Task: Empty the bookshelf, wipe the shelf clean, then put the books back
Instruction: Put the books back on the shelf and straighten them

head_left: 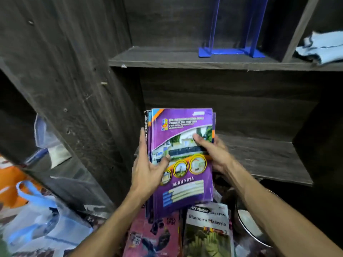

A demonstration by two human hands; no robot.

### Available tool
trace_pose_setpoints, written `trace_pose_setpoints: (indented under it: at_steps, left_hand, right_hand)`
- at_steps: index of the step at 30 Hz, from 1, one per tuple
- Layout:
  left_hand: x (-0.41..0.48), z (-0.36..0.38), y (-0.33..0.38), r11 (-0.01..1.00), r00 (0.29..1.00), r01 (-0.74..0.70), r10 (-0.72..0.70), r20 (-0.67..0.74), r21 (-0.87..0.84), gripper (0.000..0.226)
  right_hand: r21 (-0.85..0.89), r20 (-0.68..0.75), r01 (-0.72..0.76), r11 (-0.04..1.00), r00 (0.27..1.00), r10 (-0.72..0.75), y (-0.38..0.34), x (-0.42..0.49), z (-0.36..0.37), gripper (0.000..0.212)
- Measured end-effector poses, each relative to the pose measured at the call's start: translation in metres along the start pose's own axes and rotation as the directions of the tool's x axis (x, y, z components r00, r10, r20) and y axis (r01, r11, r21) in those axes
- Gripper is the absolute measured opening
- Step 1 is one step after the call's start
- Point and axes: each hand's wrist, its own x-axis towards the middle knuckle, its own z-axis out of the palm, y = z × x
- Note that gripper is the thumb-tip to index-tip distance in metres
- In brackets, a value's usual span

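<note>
A stack of thin books with a purple "Buku Nota" cover on top (187,127) is held up in front of the dark wooden bookshelf. My left hand (148,167) grips the stack's left edge, thumb across the cover. My right hand (213,153) grips its right edge, thumb on the cover and fingers behind. The lower shelf board (259,156) lies bare behind the stack. The upper shelf (157,56) carries a blue bookend (232,51). More books lie below: a pink one (154,236) and a white "Ekonomi Malaysia" one (207,230).
A light blue cloth (321,49) lies in the upper right compartment. Plastic bags (37,219) and an orange item (7,180) crowd the floor at the left. A round metal rim (246,227) shows at the lower right. The shelf's thick side panel (74,89) stands at the left.
</note>
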Motion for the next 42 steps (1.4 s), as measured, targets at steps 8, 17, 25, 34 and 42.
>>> trace_pose_setpoints:
  at_steps: [8,17,25,34,42]
  left_hand:
    - [0.058,0.000,-0.005,0.959,0.907,-0.176,0.246,-0.343,0.225,0.091]
    - [0.089,0.006,-0.067,0.943,0.827,-0.089,0.249,-0.503,0.321,0.085]
    - [0.092,0.013,-0.086,0.926,0.791,0.004,0.228,-0.567,0.378,0.084]
    - [0.085,0.021,-0.114,0.887,0.824,0.181,0.099,-0.558,0.425,0.076]
    - [0.083,0.046,-0.115,0.792,0.717,0.579,-0.382,-0.583,0.193,0.075]
  right_hand:
    - [-0.121,0.046,0.063,0.991,0.997,-0.057,-0.068,0.076,0.072,0.034]
    - [-0.218,0.076,-0.010,0.976,0.997,0.028,-0.028,0.143,0.129,0.041]
    - [-0.307,0.048,-0.238,0.921,0.963,0.265,0.065,0.148,0.135,0.135]
    - [-0.267,0.231,-0.072,0.961,0.963,0.136,0.100,0.158,0.146,0.092]
    - [-0.257,0.174,-0.155,0.954,0.964,0.203,0.100,0.161,0.138,0.102]
